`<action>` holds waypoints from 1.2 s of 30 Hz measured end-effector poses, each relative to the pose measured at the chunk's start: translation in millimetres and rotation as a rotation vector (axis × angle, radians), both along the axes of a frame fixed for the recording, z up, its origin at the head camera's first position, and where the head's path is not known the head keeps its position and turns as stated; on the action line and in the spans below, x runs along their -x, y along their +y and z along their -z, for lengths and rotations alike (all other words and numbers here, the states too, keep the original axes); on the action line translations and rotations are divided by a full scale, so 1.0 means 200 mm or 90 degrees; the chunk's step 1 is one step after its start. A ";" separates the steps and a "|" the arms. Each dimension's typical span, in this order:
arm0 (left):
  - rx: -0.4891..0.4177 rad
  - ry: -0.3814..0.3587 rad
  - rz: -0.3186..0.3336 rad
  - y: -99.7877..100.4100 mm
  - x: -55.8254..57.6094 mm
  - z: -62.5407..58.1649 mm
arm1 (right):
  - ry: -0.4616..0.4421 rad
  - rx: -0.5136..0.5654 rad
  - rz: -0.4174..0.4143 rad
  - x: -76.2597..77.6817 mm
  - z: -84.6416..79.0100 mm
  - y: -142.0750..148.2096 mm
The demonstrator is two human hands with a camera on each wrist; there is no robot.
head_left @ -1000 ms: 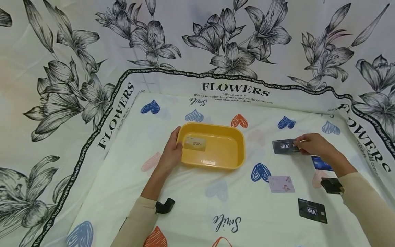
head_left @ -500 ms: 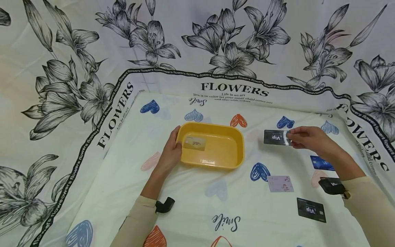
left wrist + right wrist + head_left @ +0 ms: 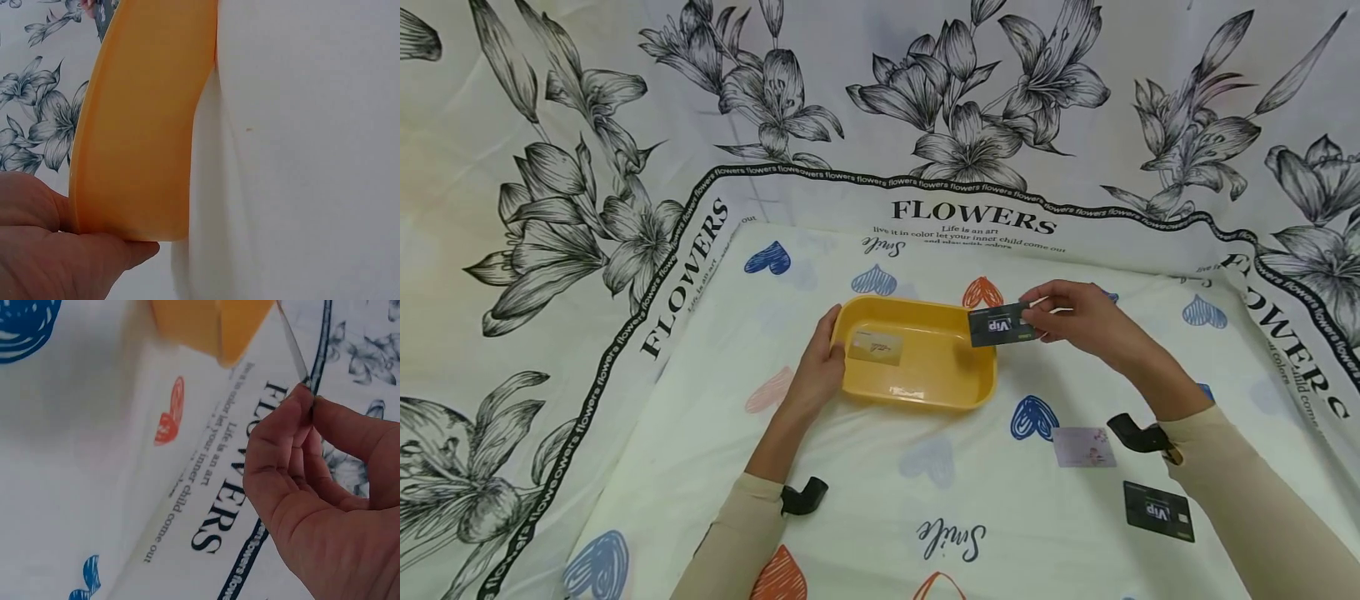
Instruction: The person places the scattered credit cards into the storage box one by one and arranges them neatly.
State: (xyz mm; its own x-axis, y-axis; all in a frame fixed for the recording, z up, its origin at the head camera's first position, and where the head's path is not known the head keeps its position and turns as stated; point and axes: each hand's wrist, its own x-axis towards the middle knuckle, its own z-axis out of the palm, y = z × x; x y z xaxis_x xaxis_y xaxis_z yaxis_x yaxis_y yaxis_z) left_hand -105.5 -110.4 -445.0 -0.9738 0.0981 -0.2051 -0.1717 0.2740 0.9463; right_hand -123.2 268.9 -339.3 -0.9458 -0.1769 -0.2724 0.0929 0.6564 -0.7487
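Observation:
A dark "Vip" card (image 3: pixel 996 325) is pinched between the thumb and fingers of my right hand (image 3: pixel 1078 321). It hangs over the right rim of a yellow plastic tray (image 3: pixel 917 398). In the right wrist view the same card (image 3: pixel 292 340) shows edge-on, above the fingertips. My left hand (image 3: pixel 816 367) holds the tray by its left end. The left wrist view has the tray's outer wall (image 3: pixel 137 125) up close, with my left hand (image 3: pixel 69 250) against its end. Inside the tray, toward the left, lies a gold card (image 3: pixel 876 347).
On the heart-printed white cloth (image 3: pixel 850 500), a pink card (image 3: pixel 1084 447) and another black "Vip" card (image 3: pixel 1158 511) lie to the right. A blue card (image 3: pixel 1206 390) is mostly hidden behind my right forearm. Flower-printed fabric (image 3: pixel 805 100) rises behind.
My right hand has carried the dark card leftward and slightly away from me, from the right side to above the tray's right rim. The left hand and tray stay put.

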 end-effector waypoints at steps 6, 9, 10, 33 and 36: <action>-0.003 -0.008 0.006 -0.01 0.00 0.01 | -0.005 -0.017 -0.014 0.03 0.05 -0.19; -0.001 -0.004 0.007 -0.01 0.00 0.00 | 0.011 -0.042 -0.029 0.04 0.09 -0.27; -0.001 -0.003 0.006 -0.02 0.00 0.00 | 0.017 -0.048 -0.036 0.04 0.10 -0.30; 0.009 0.002 0.007 -0.01 0.00 0.00 | -0.067 -0.263 -0.108 0.14 0.23 -0.56; 0.009 -0.002 0.007 -0.01 0.00 0.00 | -0.088 -0.294 -0.127 0.16 0.24 -0.57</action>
